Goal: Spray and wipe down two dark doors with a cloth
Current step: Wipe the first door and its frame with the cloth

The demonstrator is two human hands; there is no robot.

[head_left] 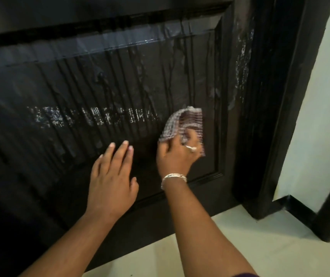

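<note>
While the dark door (80, 80) fills the left and centre of the frame, the right hand (177, 154) sits at centre-right of the picture, pressed against the lower raised panel. Its fingers are curled round a checked cloth (182, 122), which is bunched against the panel just above the knuckles and trails down past the right side of the hand. A ring (192, 148) shows on one finger and a pale bracelet (173, 178) circles the wrist.

The left hand (113, 176) lies just left of the right hand, near but apart from it. Its fingers (123, 151) are straight and slightly spread, flat against the door surface, holding nothing.

Surface condition: wet streaks run down the ribbed panel from the upper centre of the frame. A band of white speckled residue (92, 116) crosses the panel at mid-height, left of the cloth. Further white speckling (244, 62) runs down the door's right edge at upper right.

A dark door frame (276, 116) stands at right of the door, with a pale wall (324, 96) beyond it at the right edge of the picture. A pale floor (260, 236) occupies the lower right, bordered by a dark skirting (298, 208) along the wall's foot.
</note>
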